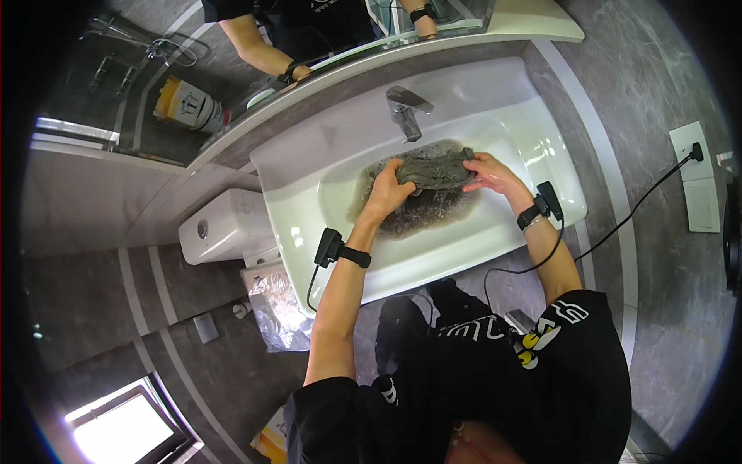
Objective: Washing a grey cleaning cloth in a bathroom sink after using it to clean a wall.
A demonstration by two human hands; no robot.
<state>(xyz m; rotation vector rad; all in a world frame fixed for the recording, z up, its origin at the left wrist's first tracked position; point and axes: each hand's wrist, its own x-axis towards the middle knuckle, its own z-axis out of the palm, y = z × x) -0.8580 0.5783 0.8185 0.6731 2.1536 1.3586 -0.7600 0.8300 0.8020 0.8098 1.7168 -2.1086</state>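
Note:
A wet grey cloth (435, 171) is stretched between my two hands, just above dark, foamy water (429, 217) in a white ceramic washbasin (504, 243). My left hand (389, 188) grips the cloth's left end, with thumb and fingers bent round it. At the right end, my right hand (487, 173) pinches the cloth between thumb and fingers, with some lower fingers spread. A chrome faucet (408, 113) stands at the back of the basin, its spout above and to the left of the cloth's middle. What lies under the dark water is hidden.
A mirror (243, 64) runs behind the basin. A white toilet (226, 226) stands to the left, near a clear plastic-covered item (278, 307). Black straps with devices circle both wrists; cables trail from them, one near the wall socket (691, 152). A bright window (124, 429) is at lower left.

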